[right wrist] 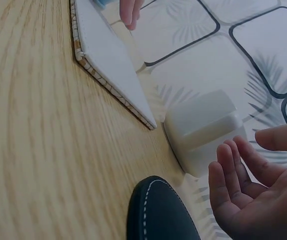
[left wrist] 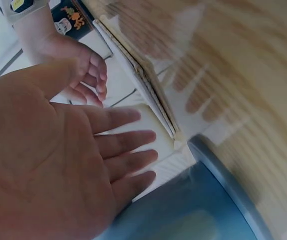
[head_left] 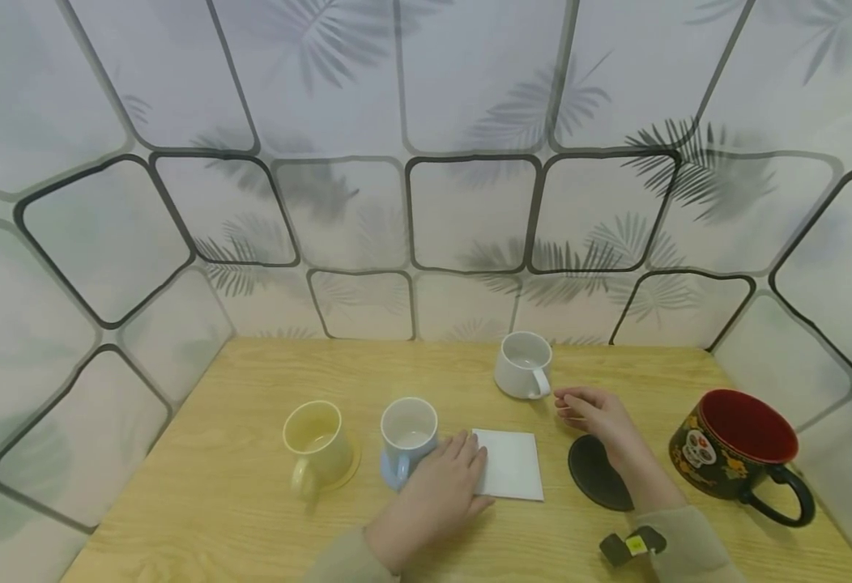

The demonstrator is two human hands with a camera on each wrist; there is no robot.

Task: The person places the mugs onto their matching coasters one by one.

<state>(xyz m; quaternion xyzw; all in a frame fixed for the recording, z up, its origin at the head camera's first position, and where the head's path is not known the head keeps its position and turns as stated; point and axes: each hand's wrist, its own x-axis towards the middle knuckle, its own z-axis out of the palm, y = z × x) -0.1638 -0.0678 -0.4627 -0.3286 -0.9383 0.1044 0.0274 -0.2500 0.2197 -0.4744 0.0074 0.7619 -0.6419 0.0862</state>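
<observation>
Head view puts the white mug [head_left: 513, 378] upright near the back of the table [head_left: 222, 494], right of centre, its handle turned toward the front right. Just beside that handle is the right hand [head_left: 595, 413], its fingers loosely curved and the thumb apart from them, pinching nothing; whether a fingertip brushes the mug I cannot tell. In front of the mug lies a square white pad [head_left: 510, 470], which shows a patterned brown edge in the right wrist view. The left hand [head_left: 444, 478] reaches over the pad's left side with straight fingers slightly spread and a bare palm, gripping nothing; contact with the pad is unclear. Close by that hand, a light blue mug [head_left: 415, 444] with a pale inside stands on a blue coaster [head_left: 388, 471]. Farther left, a yellow mug [head_left: 330, 453] stands on a yellow coaster [head_left: 355, 465], its handle toward the front. Under the right forearm, as seen from above, a round black coaster [head_left: 595, 476] with pale stitching is partly covered. Well to the right sits a large black mug [head_left: 725, 461], red inside, with a skull and orange decoration. Behind everything hangs a pale backdrop [head_left: 470, 214] printed with rounded frames and fern-like leaves.
</observation>
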